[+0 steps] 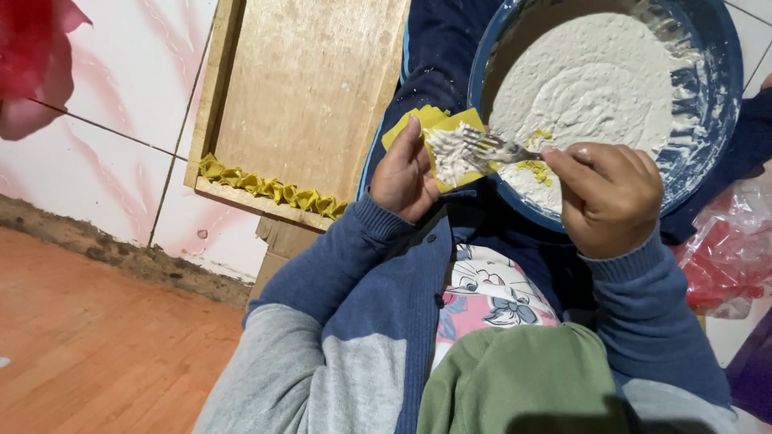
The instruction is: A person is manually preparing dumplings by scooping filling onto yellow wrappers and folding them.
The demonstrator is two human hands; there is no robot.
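left hand (404, 173) pinching yellow dough square (438, 145), frame centre | right hand (609, 197) grip closed on fork (498, 147), tines in white filling on square | blue bowl (708, 120) of filling upper right | folded yellow pieces (269, 189) lining wooden board (310, 88), upper left

A crumpled plastic bag (728, 257), clear over red, lies at my right elbow by the frame's right edge, just beside the blue bowl (716, 120) in my lap. A glossy red wrapper or bag (36, 60), blurred, fills the top left corner over the white tiles. A purple edge at the bottom right is too cropped to identify. I see no labels, signs or screens.
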